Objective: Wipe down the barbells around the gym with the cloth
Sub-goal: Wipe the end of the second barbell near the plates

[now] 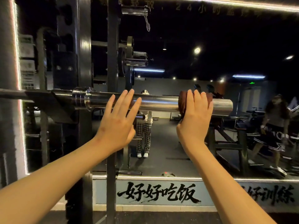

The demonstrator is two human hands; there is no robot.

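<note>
– Dim gym, big mirror (218, 46) ahead, black rack (112, 46) at 11 o'clock. Where is the barbell?

– Its steel sleeve (158, 103) runs level across the middle, collar toward 9 o'clock, free end toward 3 o'clock. The thin shaft carries on past the rack at 9 o'clock.

– And the cloth?

– The brown cloth (183, 103) is draped round the sleeve near the free end, under the right hand (195, 126).

– How does that hand hold it?

– The 4 fingers lie nearly straight and close together over the cloth, tips at the sleeve's top edge, pressing it to the steel. The thumb sits below, toward 8 o'clock; whether it hooks under the sleeve I cannot tell.

– The left hand (118, 125)?

– At 9 o'clock of the cloth, apart from it. Fingers straight and slightly spread, laid flat against the bare sleeve, gripping nothing.

– Anything below?

– Black brush lettering (158, 194) on a pale wall strip at 6 o'clock.
</note>
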